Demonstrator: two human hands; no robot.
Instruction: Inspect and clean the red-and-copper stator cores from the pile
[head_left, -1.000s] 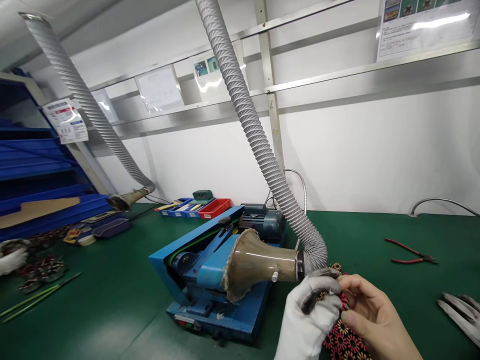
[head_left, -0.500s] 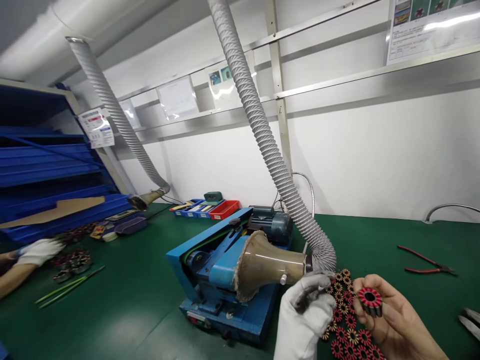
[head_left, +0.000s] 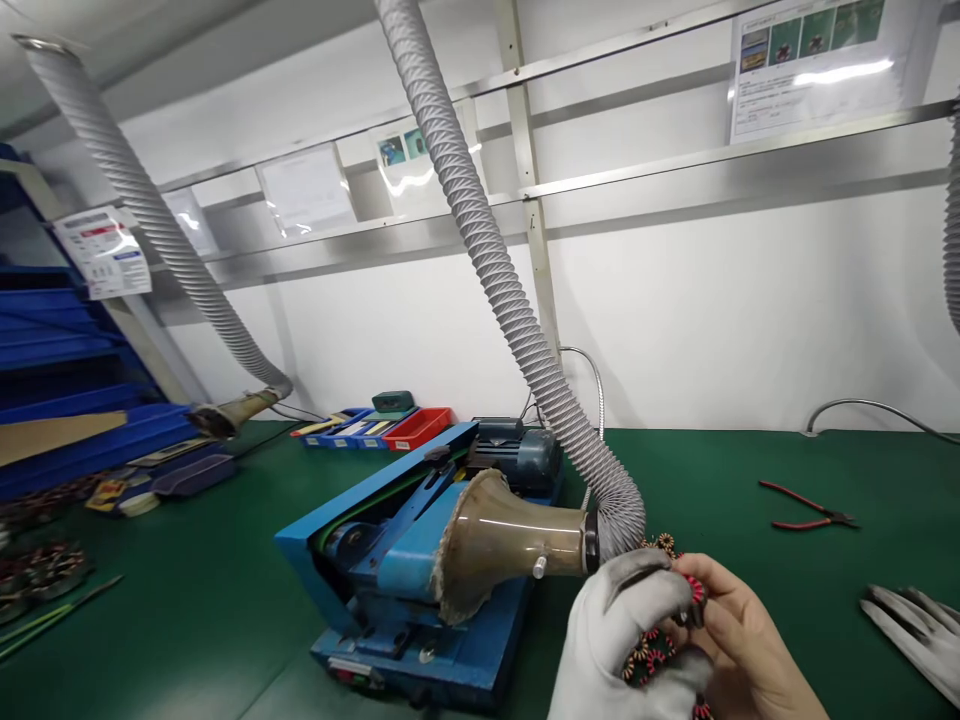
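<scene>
Left hand [head_left: 622, 640]: white knit work glove, greyed fingertips. Right hand [head_left: 739, 645]: bare, no glove, no sleeve visible.

The red wound part [head_left: 694, 590] is mostly covered by the gloved left hand [head_left: 626, 640] and the bare right hand [head_left: 739, 650], so its shape cannot be told. Both hands are cut off by the near edge. The loose wound parts [head_left: 649, 660] on the worktop [head_left: 187, 620] lie largely behind the left hand. A spare glove [head_left: 911, 630] runs off the right edge. Print on the wall sheets [head_left: 814, 60] is too small to read.
</scene>
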